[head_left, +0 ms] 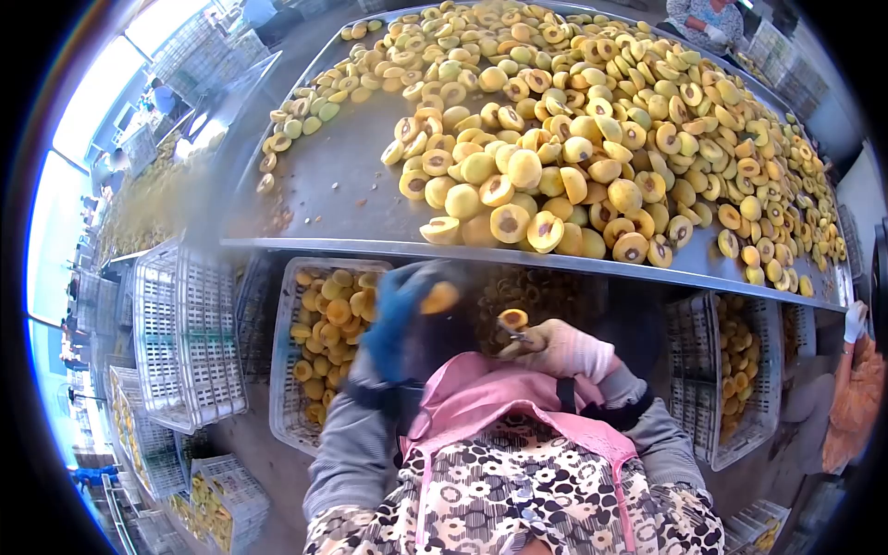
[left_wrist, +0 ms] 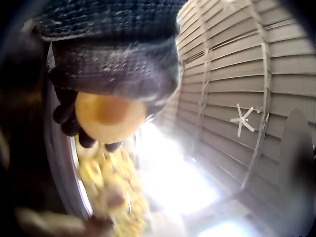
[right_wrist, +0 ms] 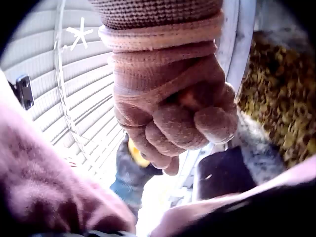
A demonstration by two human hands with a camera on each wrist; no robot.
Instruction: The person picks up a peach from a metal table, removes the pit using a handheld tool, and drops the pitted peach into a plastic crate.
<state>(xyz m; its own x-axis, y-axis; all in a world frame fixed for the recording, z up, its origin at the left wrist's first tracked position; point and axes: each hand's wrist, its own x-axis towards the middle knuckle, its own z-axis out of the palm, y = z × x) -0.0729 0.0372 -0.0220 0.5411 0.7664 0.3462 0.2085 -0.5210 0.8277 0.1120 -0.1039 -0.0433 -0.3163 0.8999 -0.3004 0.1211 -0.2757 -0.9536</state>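
In the head view my left hand [head_left: 390,319], in a blue glove and blurred, is raised in front of the table edge and holds a yellow peach half [head_left: 439,297]. The left wrist view shows that peach half [left_wrist: 109,118] against the palm, with dark fingertips curled behind it. My right hand [head_left: 572,351], in a pale pinkish glove, grips a small metal tool [head_left: 518,337] near my lap. Another peach half [head_left: 513,318], cut face showing, appears right at the tool's tip. From the right wrist, the fingers [right_wrist: 173,126] form a fist that hides most of the tool.
A metal table [head_left: 342,199] heaped with halved peaches stands ahead, its raised edge [head_left: 555,261] close to my hands. Crates of peaches stand below: a white crate [head_left: 282,370] at left, another crate [head_left: 749,425] at right. Stacked crates [head_left: 190,342] rise farther left. A person's gloved hand [head_left: 856,321] shows at far right.
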